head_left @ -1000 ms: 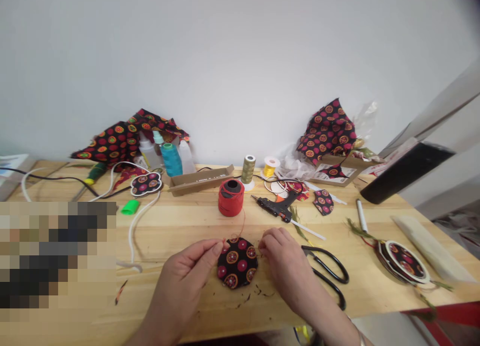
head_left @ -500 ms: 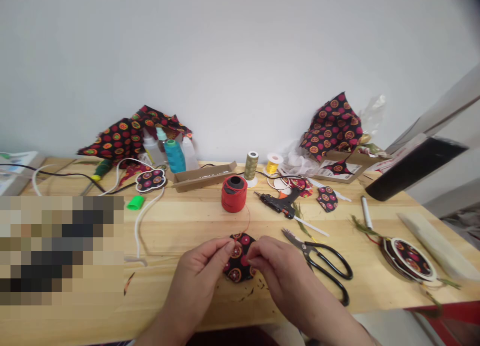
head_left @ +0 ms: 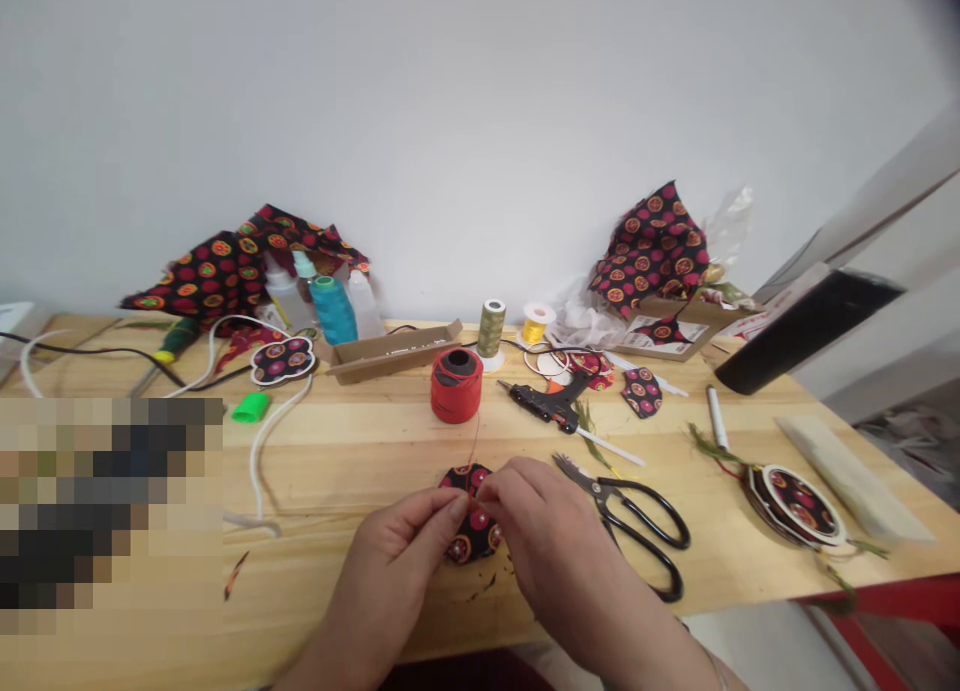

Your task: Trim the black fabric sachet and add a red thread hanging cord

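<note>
A round, dark, patterned fabric piece (head_left: 474,546) lies on the wooden table between my hands, partly covered by them. My left hand (head_left: 405,546) is closed, its thumb and forefinger pinched at the red thread (head_left: 475,441) above the fabric. Close beside it, my right hand (head_left: 544,531) is closed too, its fingertips meeting near the same thread. Whatever the right fingertips hold is too small to make out. From the red thread spool (head_left: 456,389) the strand runs down to my fingers.
Black-handled scissors (head_left: 622,516) lie open right of my right hand. Behind them is a black glue gun (head_left: 551,406). Further right sit a stack of round patterned pieces (head_left: 795,506) and a white marker (head_left: 717,419). Olive (head_left: 492,333) and yellow (head_left: 535,329) spools stand at the back.
My right hand has shifted up and left, bringing its fingertips closer to my left ones. The thread now runs straighter from the spool. The whole view has shifted slightly.
</note>
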A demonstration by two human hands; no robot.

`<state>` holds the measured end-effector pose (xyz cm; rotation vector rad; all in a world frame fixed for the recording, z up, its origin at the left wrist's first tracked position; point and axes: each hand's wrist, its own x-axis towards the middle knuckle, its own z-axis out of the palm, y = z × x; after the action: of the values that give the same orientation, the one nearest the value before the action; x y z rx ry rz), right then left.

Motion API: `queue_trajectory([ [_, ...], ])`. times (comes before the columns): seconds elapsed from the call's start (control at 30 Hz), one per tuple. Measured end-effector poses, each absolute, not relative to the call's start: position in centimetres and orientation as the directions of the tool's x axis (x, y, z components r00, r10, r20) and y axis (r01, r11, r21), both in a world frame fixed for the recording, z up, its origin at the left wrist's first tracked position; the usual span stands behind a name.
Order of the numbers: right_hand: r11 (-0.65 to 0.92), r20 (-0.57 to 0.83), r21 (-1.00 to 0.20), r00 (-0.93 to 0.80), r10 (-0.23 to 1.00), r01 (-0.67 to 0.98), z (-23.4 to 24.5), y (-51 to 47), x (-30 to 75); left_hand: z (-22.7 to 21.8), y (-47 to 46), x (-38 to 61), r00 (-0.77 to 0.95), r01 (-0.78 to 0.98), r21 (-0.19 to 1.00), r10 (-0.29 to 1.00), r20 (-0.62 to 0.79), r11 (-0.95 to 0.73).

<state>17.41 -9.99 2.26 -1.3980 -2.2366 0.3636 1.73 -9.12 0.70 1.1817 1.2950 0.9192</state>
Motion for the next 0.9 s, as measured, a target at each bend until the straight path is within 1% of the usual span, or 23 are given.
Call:
queue_trajectory([
  [0.13, 0.411, 0.202, -0.504, -0.359, 0.911, 0.76, 2.8, -9.9, 17.4, 0.7, -9.0, 1.5, 0.016, 0.105, 0.971, 0.976, -0.216, 0.214],
  [0.27, 0.419, 0.198, -0.517, -0.372, 0.907, 0.746, 3.1, -10.0, 17.3, 0.8, -8.9, 0.9, -0.131, 0.015, 0.979, 0.971, -0.199, 0.203],
  [0.33, 0.417, 0.196, -0.526, -0.371, 0.908, 0.741, 3.1, -10.0, 17.3, 0.8, -8.9, 0.7, -0.158, 0.008, 0.981, 0.969, -0.191, 0.195],
  [0.4, 0.416, 0.193, -0.546, -0.375, 0.907, 0.727, 3.2, -9.9, 17.3, 0.7, -8.9, 0.6, -0.146, 0.042, 0.985, 0.976, -0.162, 0.17],
  [0.47, 0.411, 0.186, -0.557, -0.374, 0.908, 0.721, 3.2, -9.8, 17.4, 0.6, -8.7, 0.5, -0.141, 0.101, 0.991, 0.987, -0.074, 0.089],
  [0.53, 0.395, 0.167, -0.557, -0.367, 0.915, 0.731, 3.2, -9.7, 17.6, 0.5, -8.6, 0.2, -0.151, 0.188, 0.982, 0.986, 0.065, -0.036],
  [0.6, 0.372, 0.148, -0.556, -0.352, 0.924, 0.743, 3.2, -9.6, 17.7, 0.6, -8.4, -0.1, -0.161, 0.295, 0.944, 0.966, 0.202, -0.148],
  [0.63, 0.366, 0.142, -0.555, -0.349, 0.926, 0.747, 3.2, -9.6, 17.7, 0.7, -8.4, -0.2, -0.16, 0.339, 0.923, 0.956, 0.248, -0.183],
  [0.7, 0.38, 0.139, -0.549, -0.367, 0.92, 0.744, 3.3, -9.6, 17.8, 0.9, -8.5, -0.2, -0.146, 0.373, 0.903, 0.948, 0.284, -0.214],
  [0.77, 0.414, 0.143, -0.537, -0.404, 0.904, 0.735, 3.5, -9.6, 17.7, 1.0, -8.7, 0.0, -0.104, 0.316, 0.93, 0.967, 0.232, -0.189],
  [0.83, 0.45, 0.155, -0.524, -0.438, 0.885, 0.723, 3.6, -9.6, 17.6, 1.0, -8.9, 0.5, -0.03, 0.204, 0.976, 0.996, 0.08, -0.072],
  [0.9, 0.471, 0.174, -0.512, -0.45, 0.876, 0.718, 3.7, -9.5, 17.5, 1.0, -9.1, 0.9, 0.032, 0.11, 0.991, 0.996, -0.08, 0.076],
])
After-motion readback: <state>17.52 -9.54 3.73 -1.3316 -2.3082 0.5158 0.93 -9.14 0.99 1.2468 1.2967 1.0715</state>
